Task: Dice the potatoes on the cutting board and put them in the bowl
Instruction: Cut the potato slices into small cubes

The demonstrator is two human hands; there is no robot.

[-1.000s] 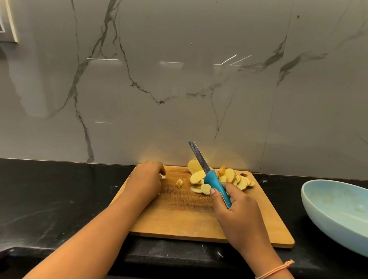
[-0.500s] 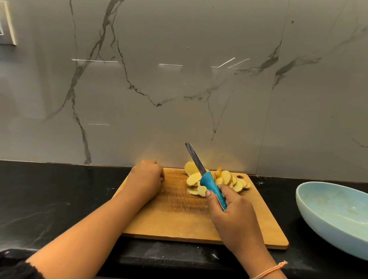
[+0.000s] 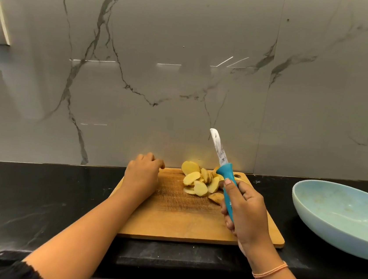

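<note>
Raised since half a second ago, the knife (image 3: 222, 164) now stands nearly upright, its serrated, speckled steel blade pointing at the wall instead of leaning left over the slices. The right hand (image 3: 248, 213) wraps its fingers and thumb round the smooth teal handle, above the near right part of the wooden cutting board (image 3: 181, 217), whose grain is scored with cut marks. The potatoes (image 3: 196, 179) lie as pale yellow oval slices, overlapping in a heap at the far right of the board; the handle and hand cover some of them. The left hand (image 3: 142, 173) rests knuckles-up on the far left corner, fingers curled under; whether it holds anything cannot be told. To the right, apart from the board, a wide, matte light-blue bowl (image 3: 338, 223) sits on the black veined counter (image 3: 34, 195), before a glossy grey marble wall (image 3: 186, 70).
</note>
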